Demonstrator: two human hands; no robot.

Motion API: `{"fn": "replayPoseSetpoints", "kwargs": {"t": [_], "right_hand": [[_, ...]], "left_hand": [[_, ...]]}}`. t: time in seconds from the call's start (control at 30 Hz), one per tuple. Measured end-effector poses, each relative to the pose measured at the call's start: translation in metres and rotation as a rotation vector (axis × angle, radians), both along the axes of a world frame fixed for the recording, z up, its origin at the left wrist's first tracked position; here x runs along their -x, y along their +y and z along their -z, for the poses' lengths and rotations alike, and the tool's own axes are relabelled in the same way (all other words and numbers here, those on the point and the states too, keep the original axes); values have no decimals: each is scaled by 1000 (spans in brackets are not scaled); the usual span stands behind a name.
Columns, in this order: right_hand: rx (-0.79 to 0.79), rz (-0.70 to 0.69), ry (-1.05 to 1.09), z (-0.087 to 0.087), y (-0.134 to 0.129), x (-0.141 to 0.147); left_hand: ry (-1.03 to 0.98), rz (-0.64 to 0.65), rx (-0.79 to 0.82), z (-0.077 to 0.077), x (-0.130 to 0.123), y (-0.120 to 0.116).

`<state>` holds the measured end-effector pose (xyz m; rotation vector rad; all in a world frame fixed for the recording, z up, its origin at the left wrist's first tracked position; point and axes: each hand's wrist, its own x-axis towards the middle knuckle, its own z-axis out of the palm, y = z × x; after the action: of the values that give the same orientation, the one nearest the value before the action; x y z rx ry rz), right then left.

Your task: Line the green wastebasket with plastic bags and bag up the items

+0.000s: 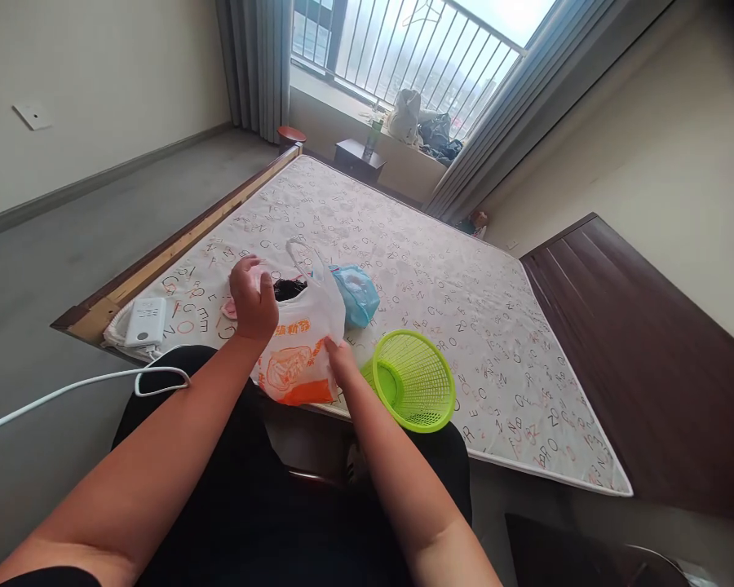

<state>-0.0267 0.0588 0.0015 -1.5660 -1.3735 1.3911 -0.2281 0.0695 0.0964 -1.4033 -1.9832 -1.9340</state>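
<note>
A white plastic bag [302, 326] with orange print stands at the mattress edge between my knees, one handle loop sticking up. Something black and crinkled [289, 289] shows in its mouth; what lies deeper is hidden. My left hand [254, 300] is at the bag's left rim, thumb apart from the curved fingers, with nothing visible in it. On the right side, my right hand [341, 360] pinches the bag's wall. Behind the bag lies a light blue plastic bag [358, 295]. A green mesh basket [425, 379] leans on its side by my right forearm.
The letter-printed mattress [465, 302] spreads ahead, with a wooden bed rail [177, 244] on the left and a dark headboard [636, 359] on the right. A white device [146, 322] with a cable [67, 385] sits by my left knee. A small dark nightstand [360, 161] stands beyond.
</note>
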Motion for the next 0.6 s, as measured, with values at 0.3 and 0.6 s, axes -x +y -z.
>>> {"fn": "replayPoseSetpoints", "kwargs": {"t": [0.3,0.6], "right_hand": [[-313,58,-712,-35,104,22],[-31,133,-518,-50,139,-16]], "left_hand": [[325,653,973,38,-6,6],[286,942,1071,51,-15,18]]}}
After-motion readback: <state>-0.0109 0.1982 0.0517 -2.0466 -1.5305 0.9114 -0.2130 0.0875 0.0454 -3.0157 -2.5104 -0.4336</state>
